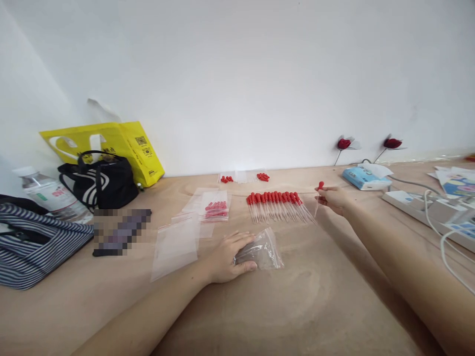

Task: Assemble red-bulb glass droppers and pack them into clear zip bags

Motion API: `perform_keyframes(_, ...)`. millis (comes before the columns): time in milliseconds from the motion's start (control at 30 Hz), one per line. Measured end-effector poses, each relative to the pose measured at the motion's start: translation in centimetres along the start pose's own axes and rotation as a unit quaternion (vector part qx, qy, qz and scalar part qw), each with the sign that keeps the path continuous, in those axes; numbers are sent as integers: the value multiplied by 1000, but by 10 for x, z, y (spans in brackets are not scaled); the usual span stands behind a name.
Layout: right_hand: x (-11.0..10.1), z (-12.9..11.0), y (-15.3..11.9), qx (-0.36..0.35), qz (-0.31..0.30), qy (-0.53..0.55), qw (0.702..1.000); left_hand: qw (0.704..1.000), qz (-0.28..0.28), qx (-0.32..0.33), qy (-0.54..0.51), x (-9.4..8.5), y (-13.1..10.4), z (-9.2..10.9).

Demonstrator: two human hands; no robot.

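My right hand (331, 199) pinches a dropper with a red bulb (321, 185) between thumb and fingers, its thin see-through tube pointing down. Just left of it lies a row of several droppers (274, 203), red bulbs toward the wall and tips toward me. My left hand (233, 257) is curled around the left end of a transparent zip bag (265, 249), holding it on the table; the fingers partly cover it. Further left, a zip bag of red bulbs (216, 207) rests on several flat plastic bags (176, 244).
Two small heaps of red bulbs (263, 176) lie on bags by the wall. At left are a yellow bag (137, 153), a black bag (115, 183), a bottle (52, 195) and a striped bag (33, 247). At right are a tissue pack (365, 178), a power strip (415, 210) and cables.
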State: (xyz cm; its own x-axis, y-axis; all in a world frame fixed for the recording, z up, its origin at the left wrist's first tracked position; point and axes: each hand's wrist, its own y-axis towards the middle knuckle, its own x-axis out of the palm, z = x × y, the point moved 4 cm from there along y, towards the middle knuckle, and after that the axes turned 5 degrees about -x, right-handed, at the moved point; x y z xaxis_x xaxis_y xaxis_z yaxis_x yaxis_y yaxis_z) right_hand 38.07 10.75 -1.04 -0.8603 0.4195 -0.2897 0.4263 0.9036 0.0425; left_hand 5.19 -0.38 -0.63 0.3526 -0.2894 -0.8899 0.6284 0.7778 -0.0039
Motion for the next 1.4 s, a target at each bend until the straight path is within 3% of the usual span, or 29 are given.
perform_keyframes(100, 2, -5, -22, -43, 8, 101, 994, 1000, 1, 3, -1, 1, -1, -1)
perform_keyframes(167, 11, -7, -46, -93, -5, 230, 969, 1000, 0, -2, 1, 2, -2, -1)
perform_keyframes(233, 24, -5, -74, -111, -34, 282, 952, 1000, 0, -13, 1, 2, -2, -2)
perform_keyframes(367, 45, -2, -113, -115, -48, 301, 946, 1000, 2, -18, -2, 3, 0, -3)
perform_keyframes(500, 56, -6, -128, -110, -36, 310, 944, 1000, 4, -16, -2, 3, 1, -3)
perform_keyframes(600, 66, -6, -138, -90, -66, 318, 942, 1000, 7, -19, 1, 3, 1, -2)
perform_keyframes(733, 79, -5, -153, -104, -152, 280, 942, 1000, 10, -12, -1, 1, 2, 2)
perform_keyframes(867, 82, -7, -159, -182, -248, 130, 943, 999, 32, 2, -11, -1, 4, 6)
perform_keyframes(1033, 79, -22, -164, -334, -330, -69, 880, 996, 91, -15, 0, -5, 4, 9)
perform_keyframes(1133, 79, -27, -165, -366, -330, -99, 864, 994, 106, -2, -8, -9, 0, 8)
perform_keyframes(1267, 79, -23, -166, -358, -314, -98, 874, 997, 64, 23, -23, -12, -11, 1)
perform_keyframes(1400, 72, -14, -143, -291, -262, -58, 918, 999, 35, 12, -25, -12, -19, -6)
